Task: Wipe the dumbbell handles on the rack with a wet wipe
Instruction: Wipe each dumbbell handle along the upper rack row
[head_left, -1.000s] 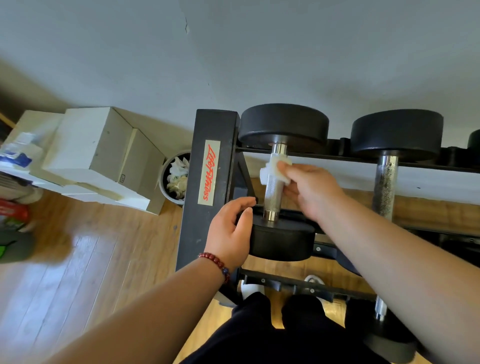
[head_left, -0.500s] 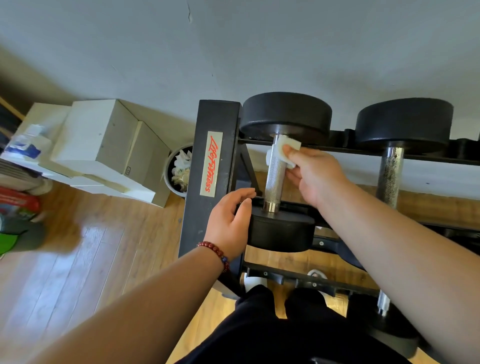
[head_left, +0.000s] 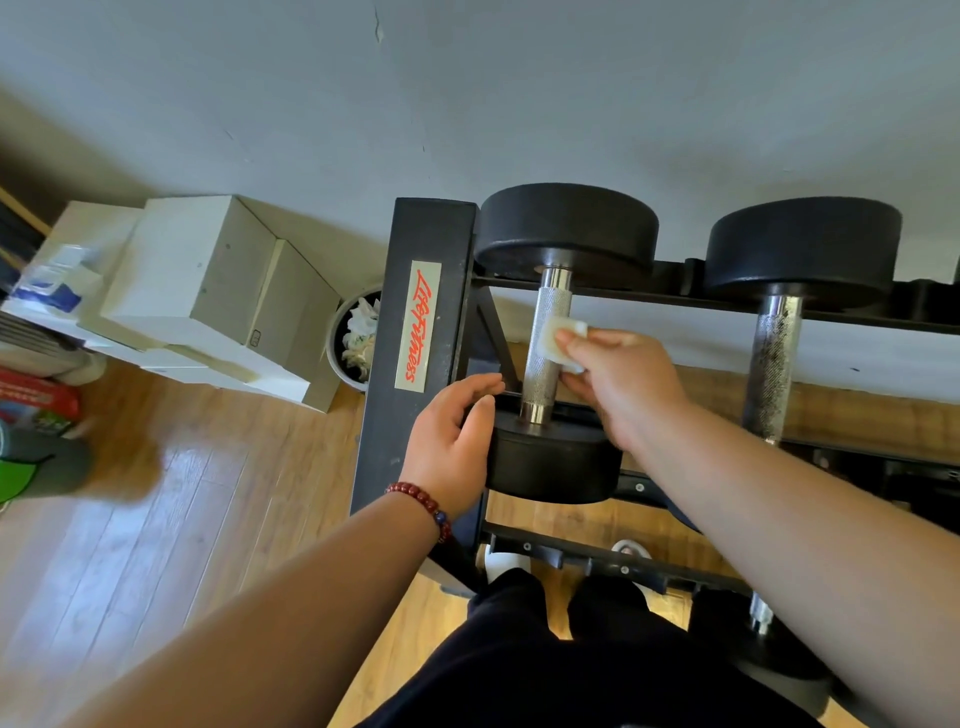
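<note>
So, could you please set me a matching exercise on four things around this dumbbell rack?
Things:
1. folded white wet wipe
2. near black round head of the left dumbbell
3. knurled steel handle of the right dumbbell
4. round grey waste bin

States:
A. speckled with dark spots, untouched
B. held by the left hand
C. pinched by the right hand on the shiny handle
D. on the floor beside the black rack

Pairs: 1-C, 2-B, 3-A, 4-D.
</note>
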